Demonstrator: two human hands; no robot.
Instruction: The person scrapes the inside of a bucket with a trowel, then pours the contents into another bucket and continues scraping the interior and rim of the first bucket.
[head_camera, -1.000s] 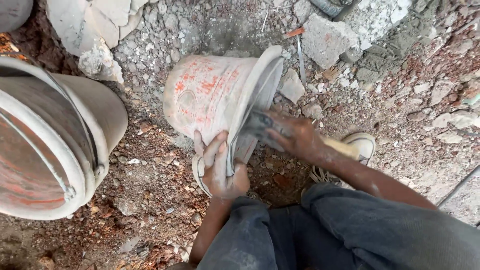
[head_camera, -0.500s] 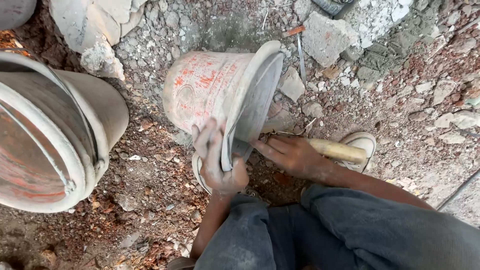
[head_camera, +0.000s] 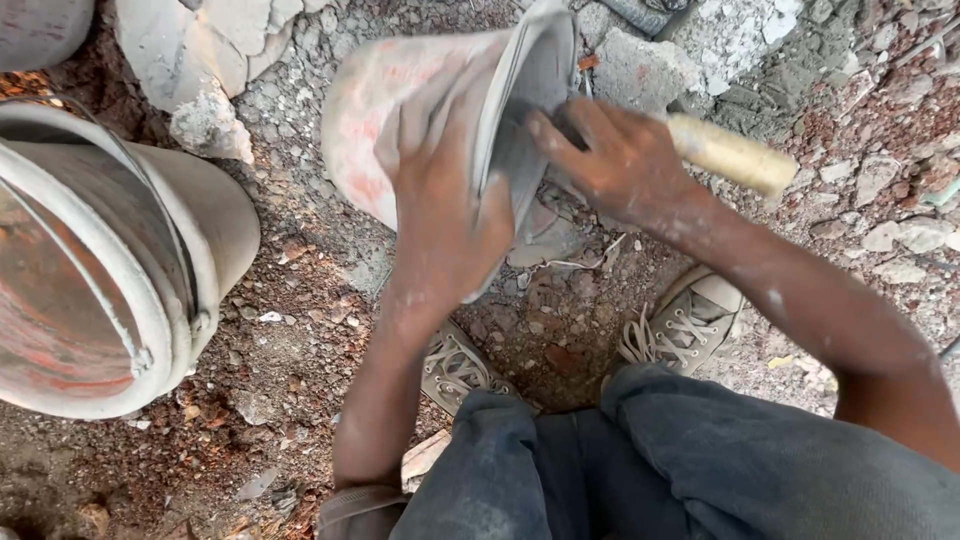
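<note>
1. Down on the rubble, the left hand (head_camera: 440, 215) is gripping the rim of the tipped bucket (head_camera: 400, 110).
2. Right hand (head_camera: 610, 160) is clenching a wooden-handled tool (head_camera: 730, 155) at that bucket's mouth.
3. Left of the bucket, a second bucket (head_camera: 110, 270) is lying well apart, with bare gravel between.

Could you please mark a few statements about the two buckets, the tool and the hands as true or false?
1. The left hand grips the rim of the tipped bucket. True.
2. The right hand is empty. False: it holds a tool with a wooden handle.
3. A second bucket lies at the left. True.
4. The ground is clean tile. False: it is dirt and rubble.
</note>
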